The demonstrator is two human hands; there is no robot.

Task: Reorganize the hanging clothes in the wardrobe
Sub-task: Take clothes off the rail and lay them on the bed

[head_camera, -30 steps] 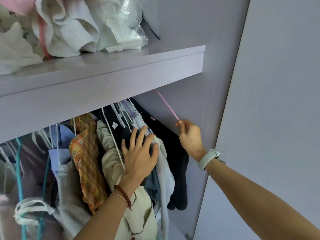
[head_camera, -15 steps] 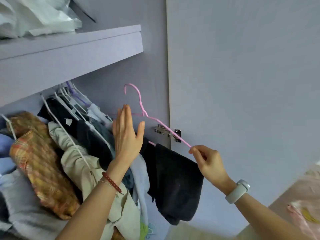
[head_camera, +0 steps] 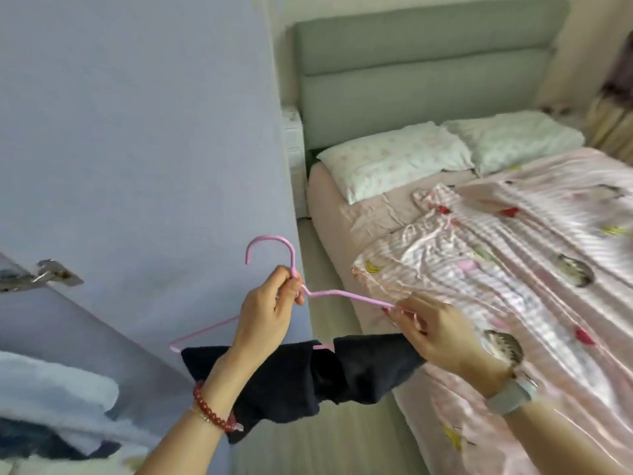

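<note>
Nearest, at lower left: a heap of pale blue and dark clothes [head_camera: 51, 406], blurred, partly cut by the frame edge. Just right of it, a forearm with a red bead bracelet [head_camera: 212, 411] at the wrist, rising to the left hand [head_camera: 265, 317]. Fingers and thumb of that hand pinched tight on the neck of the pink hanger [head_camera: 329, 294], right below its hook, which curls up and to the left. To the right, a wrist with a pale watch [head_camera: 512, 395], and the right hand [head_camera: 435, 334] gripping the right shoulder of the same hanger, fingers curled round the wire. Draped over the hanger's bottom bar, between and below the two hands: a black garment [head_camera: 308, 375], bunched, hanging in front of the floor. Behind the left hand, the lilac wardrobe door [head_camera: 137, 149], standing open, with a metal hinge [head_camera: 41, 277] at far left. Hanger held outside the wardrobe, near the door's edge. Right and farther off, a bed with a pink striped, patterned cover [head_camera: 513, 269], rumpled. Farther still, two pale floral pillows [head_camera: 394, 159] side by side against a grey-green padded headboard [head_camera: 428, 63].
</note>
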